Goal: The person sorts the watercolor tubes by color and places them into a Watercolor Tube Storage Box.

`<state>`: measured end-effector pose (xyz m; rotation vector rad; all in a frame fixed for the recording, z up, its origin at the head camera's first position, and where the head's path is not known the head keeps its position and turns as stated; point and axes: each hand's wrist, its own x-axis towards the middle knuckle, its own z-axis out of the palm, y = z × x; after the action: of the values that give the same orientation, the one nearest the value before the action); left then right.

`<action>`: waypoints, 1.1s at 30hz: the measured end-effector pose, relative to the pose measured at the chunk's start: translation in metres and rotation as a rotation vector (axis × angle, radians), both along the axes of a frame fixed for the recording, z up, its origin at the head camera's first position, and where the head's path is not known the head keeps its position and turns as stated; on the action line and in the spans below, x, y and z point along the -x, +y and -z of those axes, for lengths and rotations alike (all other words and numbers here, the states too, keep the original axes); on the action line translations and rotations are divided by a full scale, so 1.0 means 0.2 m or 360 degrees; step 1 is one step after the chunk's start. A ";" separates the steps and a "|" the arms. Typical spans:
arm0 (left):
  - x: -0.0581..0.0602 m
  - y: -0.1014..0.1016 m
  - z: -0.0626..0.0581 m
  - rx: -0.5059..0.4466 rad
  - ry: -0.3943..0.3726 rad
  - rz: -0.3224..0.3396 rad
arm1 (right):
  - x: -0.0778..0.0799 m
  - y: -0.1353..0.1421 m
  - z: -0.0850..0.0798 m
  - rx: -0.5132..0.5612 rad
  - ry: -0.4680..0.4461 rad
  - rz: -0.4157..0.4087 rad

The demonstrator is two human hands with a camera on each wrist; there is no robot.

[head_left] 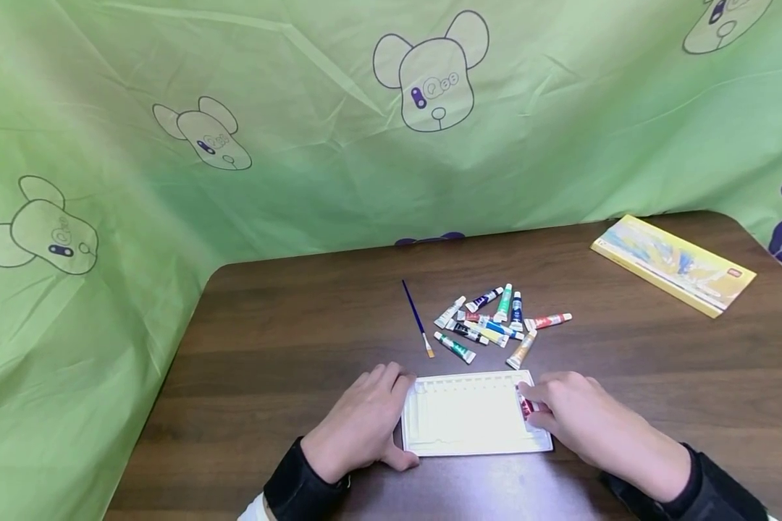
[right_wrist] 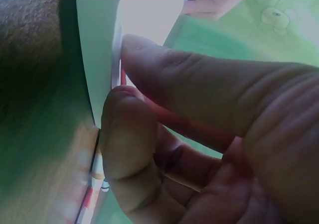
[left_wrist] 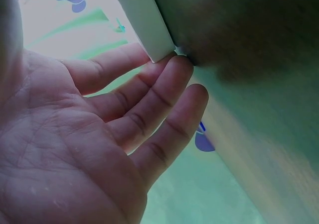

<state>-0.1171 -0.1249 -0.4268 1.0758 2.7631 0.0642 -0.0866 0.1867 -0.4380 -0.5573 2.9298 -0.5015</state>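
Note:
A white rectangular tray (head_left: 465,414) with small compartments along its edges lies on the table. My left hand (head_left: 369,416) is at its left end, fingertips against the far corner and thumb by the near one. In the left wrist view the fingers (left_wrist: 154,104) are nearly straight and touch the tray's edge. My right hand (head_left: 576,405) pinches a small red paint tube (head_left: 528,409) between thumb and fingers at the tray's right end. In the right wrist view the fingers hide most of this tube.
Several paint tubes (head_left: 456,347) lie in a loose pile beyond the tray. Left of them lies a blue-handled paintbrush (head_left: 414,310). A yellow box (head_left: 674,264) is at the table's far right. Green printed cloth (head_left: 313,181) hangs behind the table (head_left: 267,347).

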 end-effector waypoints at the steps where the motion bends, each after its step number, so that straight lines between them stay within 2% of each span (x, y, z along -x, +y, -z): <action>1: 0.00 0.00 0.00 0.0001 0.0002 0.0000 | 0.00 0.00 0.00 0.0009 0.0000 0.0004; 12: 0.00 -0.01 0.00 -0.0016 0.0032 0.0008 | -0.01 -0.01 -0.01 0.0058 0.0123 0.0015; 17: -0.01 -0.01 0.00 -0.0014 0.0002 -0.0013 | -0.01 -0.02 -0.02 0.0043 0.0096 0.0040; 21: -0.01 -0.01 0.00 -0.0027 -0.0017 -0.0030 | 0.00 -0.01 -0.03 0.0084 0.0150 0.0052; 26: -0.02 -0.01 0.01 -0.0036 -0.0016 -0.0032 | 0.05 0.03 -0.07 0.0090 0.0273 0.0095; 33: 0.00 -0.01 0.00 -0.0065 0.0002 -0.0020 | 0.17 0.17 -0.09 0.0100 0.0450 0.0143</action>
<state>-0.1177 -0.1279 -0.4276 1.0685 2.7816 0.1216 -0.1212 0.2200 -0.4208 -0.5460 3.2294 -0.5696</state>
